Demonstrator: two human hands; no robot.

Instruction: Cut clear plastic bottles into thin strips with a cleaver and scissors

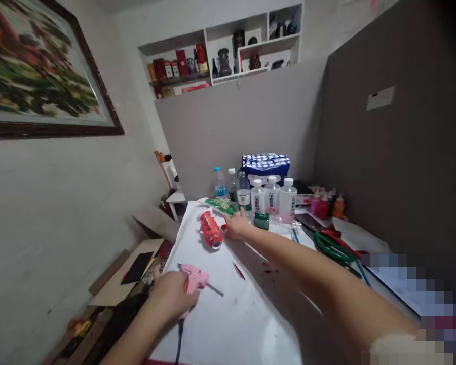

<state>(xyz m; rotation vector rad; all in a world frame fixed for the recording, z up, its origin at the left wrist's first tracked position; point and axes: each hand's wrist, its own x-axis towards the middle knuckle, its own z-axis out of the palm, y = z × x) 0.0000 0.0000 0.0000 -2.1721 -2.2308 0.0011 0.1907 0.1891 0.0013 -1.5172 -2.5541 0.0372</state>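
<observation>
My left hand [175, 294] is wrapped around the handle of a pink hot glue gun [195, 278], whose nozzle points to the upper left and whose glue stick juts out at the back. A dark cord hangs from its grip. Farther back, my right hand [236, 226] is closed beside a red fish-shaped craft [212, 230] with painted eyes and small fins. A small red piece [224, 228] shows at its fingertips; its kind is unclear. Just behind that hand lies a green packet [221, 205], and to its right a dark green container [261, 221].
Several plastic bottles [288, 200] and a blue package [266, 167] line the back of the white-covered table [228, 324]. Paint bottles [338, 207] and green-handled scissors [334, 247] are at the right. A red sliver [238, 270] lies mid-table. Cardboard [125, 279] leans at the left.
</observation>
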